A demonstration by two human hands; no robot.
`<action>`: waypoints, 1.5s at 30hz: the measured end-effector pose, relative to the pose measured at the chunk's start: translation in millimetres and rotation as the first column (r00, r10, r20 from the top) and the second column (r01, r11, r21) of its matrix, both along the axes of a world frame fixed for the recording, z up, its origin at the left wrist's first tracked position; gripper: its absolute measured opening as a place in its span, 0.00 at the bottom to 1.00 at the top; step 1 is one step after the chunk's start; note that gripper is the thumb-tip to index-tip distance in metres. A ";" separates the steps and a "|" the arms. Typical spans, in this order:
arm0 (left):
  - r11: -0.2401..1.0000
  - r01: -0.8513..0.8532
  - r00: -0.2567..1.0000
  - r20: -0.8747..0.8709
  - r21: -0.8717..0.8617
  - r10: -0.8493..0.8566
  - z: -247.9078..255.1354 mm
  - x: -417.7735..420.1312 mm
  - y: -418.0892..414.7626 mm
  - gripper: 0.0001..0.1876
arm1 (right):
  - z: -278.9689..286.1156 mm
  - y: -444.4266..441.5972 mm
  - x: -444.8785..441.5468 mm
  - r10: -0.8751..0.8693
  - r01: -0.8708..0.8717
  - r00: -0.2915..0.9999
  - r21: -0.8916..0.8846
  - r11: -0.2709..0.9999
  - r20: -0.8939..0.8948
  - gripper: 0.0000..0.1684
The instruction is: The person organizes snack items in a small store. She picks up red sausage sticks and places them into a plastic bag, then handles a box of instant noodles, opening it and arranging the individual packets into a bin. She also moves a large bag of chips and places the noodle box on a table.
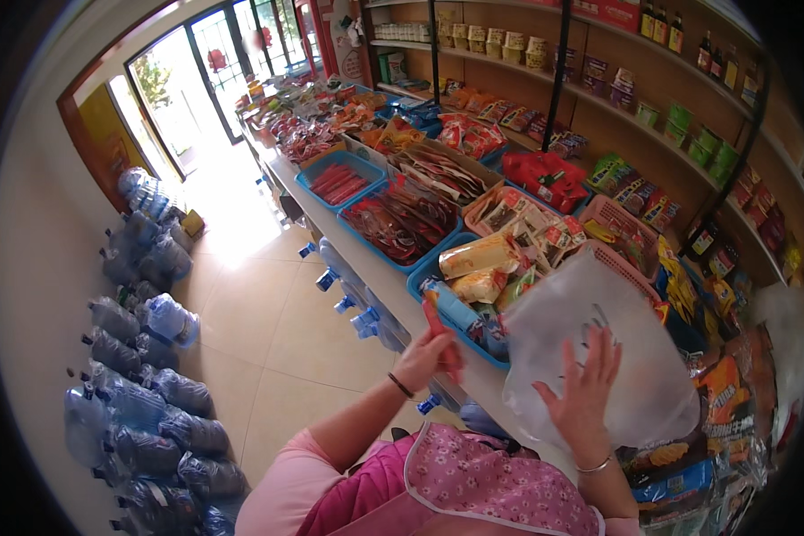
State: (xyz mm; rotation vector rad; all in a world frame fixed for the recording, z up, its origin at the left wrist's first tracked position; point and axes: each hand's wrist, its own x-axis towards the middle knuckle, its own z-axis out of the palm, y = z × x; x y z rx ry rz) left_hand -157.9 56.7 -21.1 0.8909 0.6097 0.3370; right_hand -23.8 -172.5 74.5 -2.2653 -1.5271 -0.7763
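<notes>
My left hand point(430, 358) grips a slim red object point(437, 321), its exact kind blurred, at the counter's near edge. Fingers spread, my right hand point(586, 388) is over a translucent white plastic bag point(543, 335); I cannot tell whether the palm presses on it. Dark marks show on the bag, and its contents are hidden. Just beyond my left hand stands a blue plastic basket point(412, 285) of wrapped snacks, including a packet of bread or cake point(480, 255). The bag overlaps a pink basket point(620, 268) behind it.
Baskets of packaged snacks line the long counter point(395, 295). Shelves point(589, 100) along the wall carry cup noodles and bottles. Snack packets point(723, 409) lie at my right. Large water bottles point(174, 392) stand along the left wall, across the tiled floor point(295, 328), and others point(355, 301) beneath the counter.
</notes>
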 end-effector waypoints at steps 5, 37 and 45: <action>0.758 -0.077 0.912 -0.261 0.648 0.316 -20.3 12.0 154.0 0.13 | -58.6 -9.3 51.3 -0.409 0.290 0.843 -0.344 0.893 -0.350 0.48; 0.408 0.482 0.540 0.104 0.775 -0.835 -3.6 114.5 -40.1 0.29 | 14.2 -47.3 -22.9 0.041 0.435 0.589 0.359 0.826 -0.807 0.27; 0.688 0.506 0.605 0.355 0.521 -0.713 4.8 96.6 -87.0 0.21 | -57.0 -76.9 -79.4 0.370 0.376 0.441 0.542 0.752 -0.818 0.44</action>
